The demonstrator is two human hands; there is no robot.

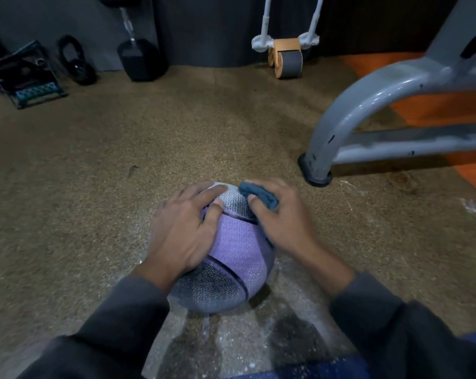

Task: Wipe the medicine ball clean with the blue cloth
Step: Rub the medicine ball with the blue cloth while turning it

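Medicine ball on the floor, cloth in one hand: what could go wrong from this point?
1. The medicine ball sits on the floor, steadied only by the left hand resting on top; a hard wipe might roll it.
2. The right hand holds the blue cloth bunched, so strokes may miss patches.
3. White dust on the floor could re-soil the ball if turned.

The speckled brown floor [149, 149] carries the medicine ball [231, 263], a dumbbell [141, 60], ab roller [287, 60] and grey frame [348, 116].
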